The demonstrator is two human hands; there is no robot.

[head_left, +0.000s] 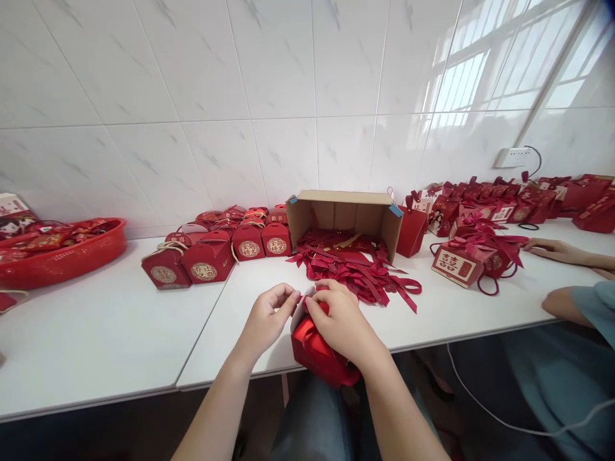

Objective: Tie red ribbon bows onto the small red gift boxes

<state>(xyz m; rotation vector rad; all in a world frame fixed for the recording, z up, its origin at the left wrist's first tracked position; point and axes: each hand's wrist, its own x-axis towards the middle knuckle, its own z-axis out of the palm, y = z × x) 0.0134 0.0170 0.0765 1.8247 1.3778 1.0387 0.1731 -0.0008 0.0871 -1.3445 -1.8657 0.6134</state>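
Note:
A small red gift box (314, 366) sits tilted at the table's front edge, over my lap, with its top flaps raised and pale inner card showing. Glossy red ribbon (308, 335) lies across its side. My left hand (267, 317) pinches a small red end, seemingly of the ribbon, at the box's top left. Bent over the box top, my right hand (342, 319) grips the flap area between thumb and fingers; its palm hides part of the box. Just beyond my hands, a pile of dark red ribbons (369, 275) spills from an open cardboard box (353, 200).
Closed red gift boxes (206, 262) stand in rows at the left. A red plastic basin (103, 248) of wrapped items is farther left. More red boxes (461, 261) crowd the right side, near another person's hand (557, 250). A white cable (500, 419) hangs below the table.

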